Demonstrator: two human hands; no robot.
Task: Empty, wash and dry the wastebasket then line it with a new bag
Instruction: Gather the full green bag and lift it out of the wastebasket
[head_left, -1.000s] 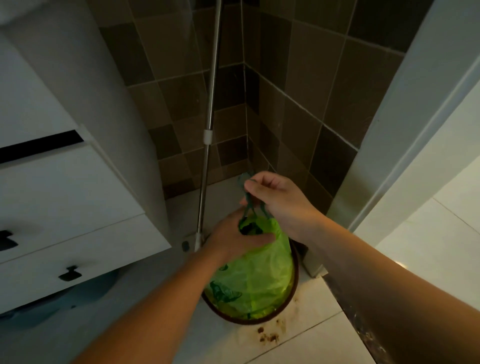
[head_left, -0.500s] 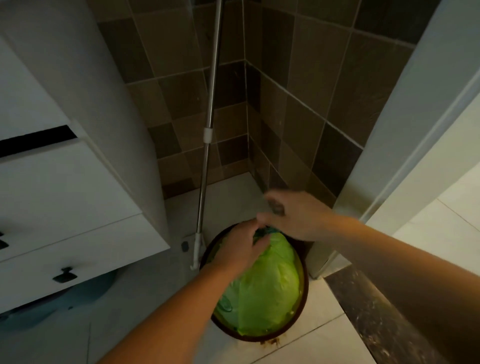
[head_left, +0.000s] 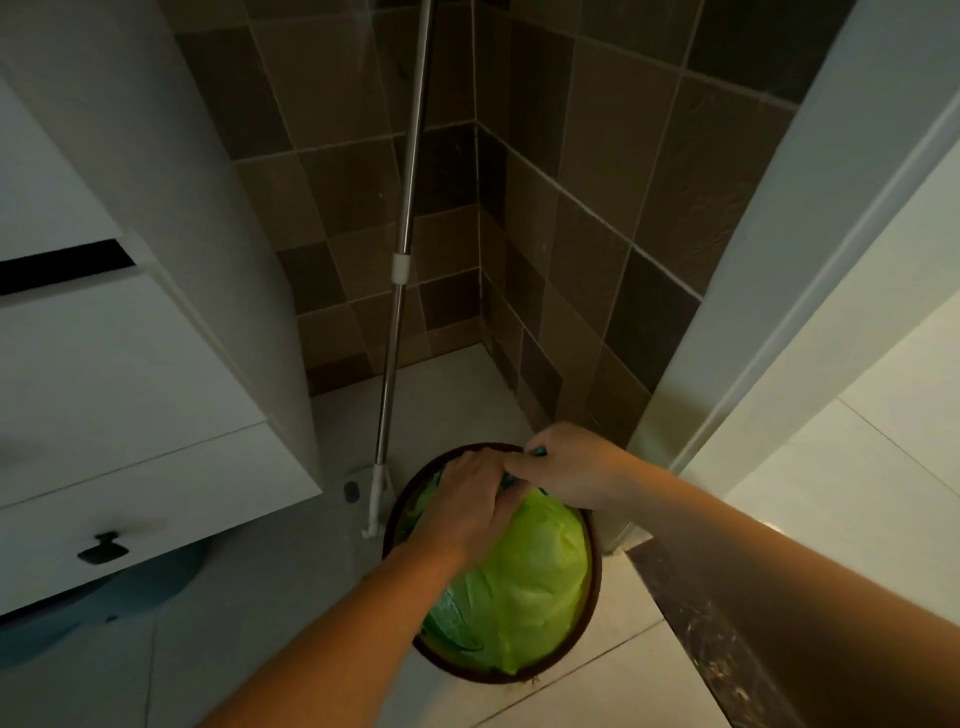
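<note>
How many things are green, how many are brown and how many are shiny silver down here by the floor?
Green: 1, the rubbish bag
Brown: 1, the wastebasket that holds the bag
Silver: 1, the mop pole leaning in the corner
Total: 3
The left hand and right hand are both on the top of the bag.

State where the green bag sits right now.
In the head view, the green bag fills the brown wastebasket on the floor, right of the mop pole.
</note>
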